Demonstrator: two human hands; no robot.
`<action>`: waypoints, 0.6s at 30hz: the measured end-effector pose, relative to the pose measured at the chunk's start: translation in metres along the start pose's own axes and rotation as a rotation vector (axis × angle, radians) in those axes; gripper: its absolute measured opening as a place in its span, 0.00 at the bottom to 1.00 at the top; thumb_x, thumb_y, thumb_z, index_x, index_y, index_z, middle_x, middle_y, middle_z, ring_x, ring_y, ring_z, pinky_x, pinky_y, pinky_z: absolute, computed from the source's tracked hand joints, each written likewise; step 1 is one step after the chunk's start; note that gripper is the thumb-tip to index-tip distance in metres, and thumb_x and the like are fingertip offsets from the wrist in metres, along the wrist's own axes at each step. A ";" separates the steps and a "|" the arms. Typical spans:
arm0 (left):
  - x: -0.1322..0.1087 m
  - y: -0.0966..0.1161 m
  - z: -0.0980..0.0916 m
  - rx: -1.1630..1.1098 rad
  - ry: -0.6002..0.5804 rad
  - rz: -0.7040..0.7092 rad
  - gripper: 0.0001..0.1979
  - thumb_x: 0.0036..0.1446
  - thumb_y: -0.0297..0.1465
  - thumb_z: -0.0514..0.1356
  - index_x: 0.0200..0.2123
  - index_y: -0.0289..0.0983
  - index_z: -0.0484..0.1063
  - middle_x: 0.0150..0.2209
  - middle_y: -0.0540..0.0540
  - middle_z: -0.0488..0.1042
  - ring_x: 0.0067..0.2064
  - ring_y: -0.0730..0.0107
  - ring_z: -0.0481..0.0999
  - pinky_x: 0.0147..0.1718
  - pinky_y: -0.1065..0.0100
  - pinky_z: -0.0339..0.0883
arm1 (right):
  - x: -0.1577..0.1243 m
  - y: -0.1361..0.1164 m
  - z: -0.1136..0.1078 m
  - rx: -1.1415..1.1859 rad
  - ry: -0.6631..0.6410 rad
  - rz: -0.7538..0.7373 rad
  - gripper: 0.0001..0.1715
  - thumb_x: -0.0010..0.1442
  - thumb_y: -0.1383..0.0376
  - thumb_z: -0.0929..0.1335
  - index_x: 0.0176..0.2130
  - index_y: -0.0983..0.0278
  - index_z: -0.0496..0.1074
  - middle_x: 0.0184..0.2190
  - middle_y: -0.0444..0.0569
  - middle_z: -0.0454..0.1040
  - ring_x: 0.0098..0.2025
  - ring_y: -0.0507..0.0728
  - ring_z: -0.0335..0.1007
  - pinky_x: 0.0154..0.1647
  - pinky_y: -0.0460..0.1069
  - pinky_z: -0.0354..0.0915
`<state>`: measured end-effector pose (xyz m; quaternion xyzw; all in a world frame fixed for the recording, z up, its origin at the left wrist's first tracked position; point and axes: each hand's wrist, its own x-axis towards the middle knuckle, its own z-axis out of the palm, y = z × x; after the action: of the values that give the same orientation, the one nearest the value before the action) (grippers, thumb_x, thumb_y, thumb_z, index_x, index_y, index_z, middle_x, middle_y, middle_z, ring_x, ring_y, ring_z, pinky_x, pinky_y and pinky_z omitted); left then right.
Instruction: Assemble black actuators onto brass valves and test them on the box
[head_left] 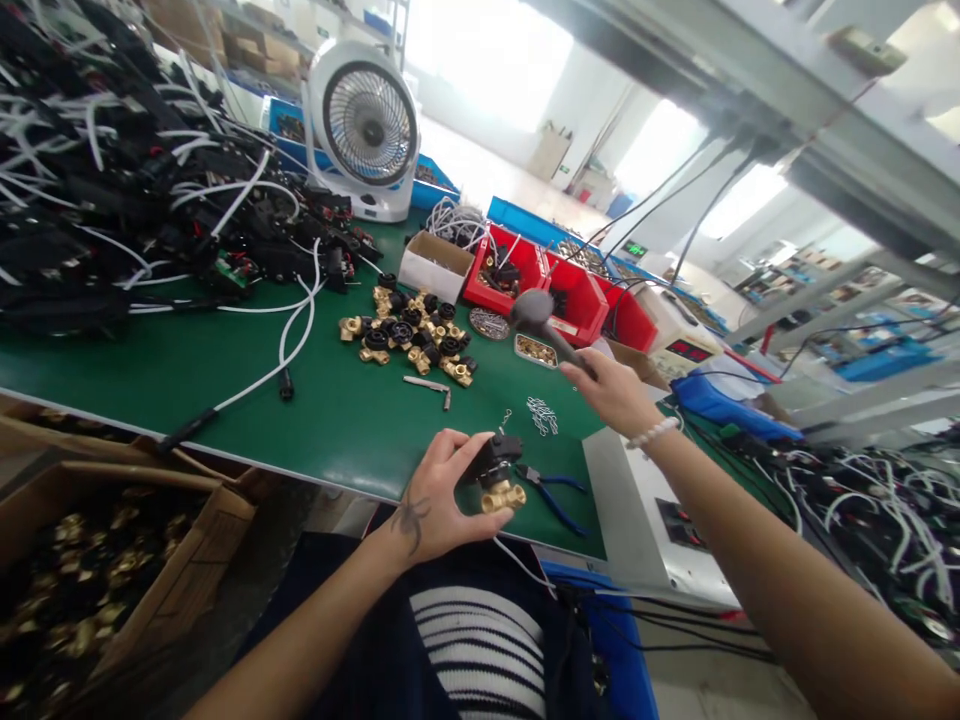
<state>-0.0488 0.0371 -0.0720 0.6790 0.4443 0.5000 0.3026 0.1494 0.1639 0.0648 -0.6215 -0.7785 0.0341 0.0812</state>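
My left hand is wrapped round a black valve assembly with a brass fitting at its lower end and a white cable below, near the table's front edge. Up and to the right, my right hand grips the handle of a mallet, its dark grey head raised over the table. Blue-handled pliers lie just right of the valve assembly. Small metal clips are spread behind it. Farther back sits a pile of brass and black fittings, with a slim metal tool in front.
Tangled black parts with white cables cover the left of the green table. A fan, a white box and red bins stand behind. A grey machine is at right; a carton of fittings stands lower left.
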 end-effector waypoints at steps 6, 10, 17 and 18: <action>0.000 0.001 0.003 0.010 0.005 0.011 0.35 0.46 0.36 0.68 0.58 0.39 0.65 0.44 0.44 0.65 0.46 0.60 0.67 0.48 0.58 0.68 | -0.108 -0.014 -0.020 0.847 0.081 0.105 0.24 0.66 0.45 0.59 0.35 0.61 0.66 0.19 0.38 0.55 0.17 0.48 0.49 0.16 0.45 0.44; 0.000 0.004 0.002 0.024 0.010 0.020 0.33 0.47 0.36 0.68 0.57 0.38 0.66 0.41 0.46 0.64 0.44 0.61 0.67 0.46 0.59 0.68 | -0.149 -0.013 -0.004 0.694 -0.109 0.155 0.28 0.63 0.41 0.61 0.28 0.62 0.64 0.18 0.39 0.56 0.19 0.49 0.50 0.17 0.45 0.47; 0.000 0.005 0.002 0.038 -0.007 0.015 0.34 0.48 0.36 0.67 0.58 0.38 0.65 0.41 0.45 0.64 0.42 0.63 0.66 0.44 0.60 0.68 | -0.159 -0.006 -0.016 0.775 0.080 0.218 0.26 0.65 0.43 0.59 0.31 0.61 0.65 0.16 0.38 0.55 0.17 0.49 0.48 0.15 0.45 0.45; 0.001 0.006 0.002 0.039 -0.008 0.013 0.34 0.48 0.36 0.67 0.59 0.37 0.64 0.42 0.45 0.64 0.42 0.62 0.66 0.45 0.59 0.68 | -0.160 -0.007 -0.016 0.826 0.156 0.229 0.25 0.66 0.44 0.58 0.32 0.60 0.65 0.16 0.37 0.54 0.17 0.49 0.47 0.15 0.45 0.44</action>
<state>-0.0451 0.0353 -0.0676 0.6896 0.4483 0.4906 0.2877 0.1800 0.0064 0.0677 -0.6199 -0.6170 0.3044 0.3773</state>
